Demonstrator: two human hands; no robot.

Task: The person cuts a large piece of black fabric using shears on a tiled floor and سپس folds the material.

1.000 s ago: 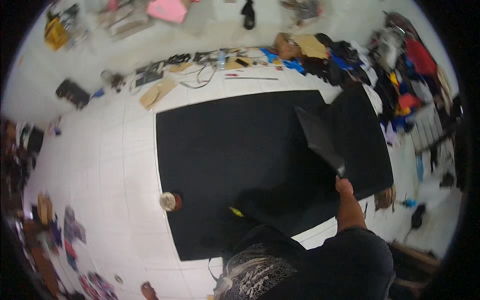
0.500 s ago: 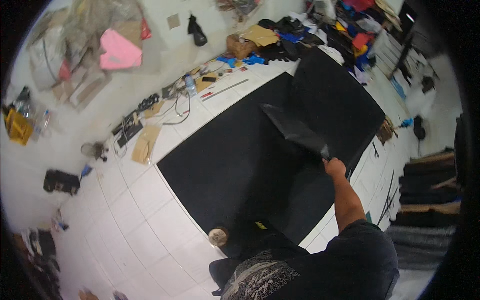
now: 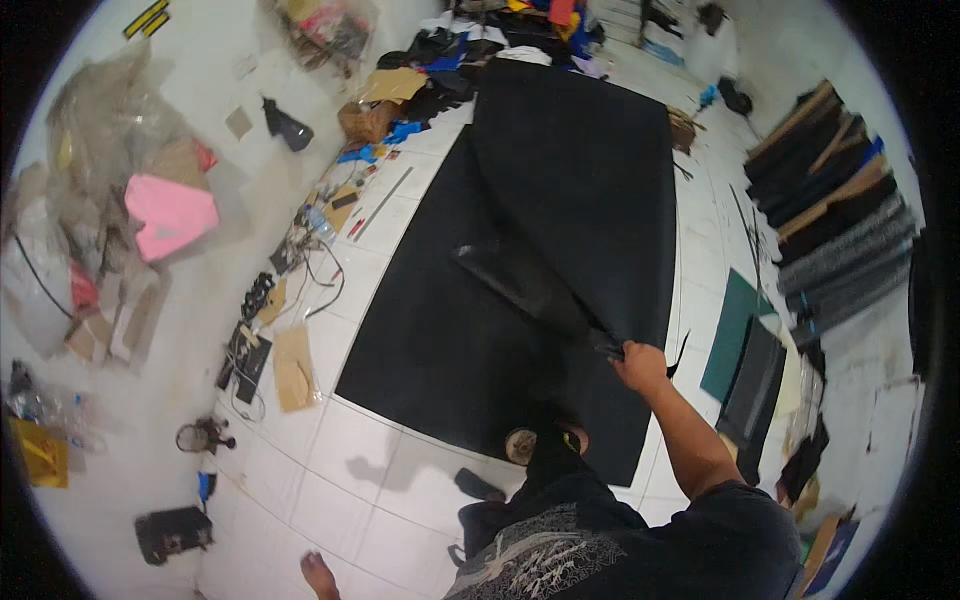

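One round, pale-topped object [image 3: 520, 446] sits at the near edge of the black sheet [image 3: 420, 330], which is spread on the white tiled floor [image 3: 270, 520]; a black layer overlaps its far right part. To the right lie a green sheet [image 3: 727, 330] and a dark panel [image 3: 757, 385]. Cardboard [image 3: 293, 370], then cables [image 3: 320, 270] and a thin strip [image 3: 383, 202] lie along the left, and a cloth heap [image 3: 440, 60] crowds the far end. The left hand [image 3: 318, 575] shows partly at the lower edge, apart from the sheet; how far open, I cannot tell. Farther in, the right hand [image 3: 642, 367] is closed around a bunched, lifted edge of the black sheet. Pale print marks the dark shirt [image 3: 690, 540], too unclear to read.
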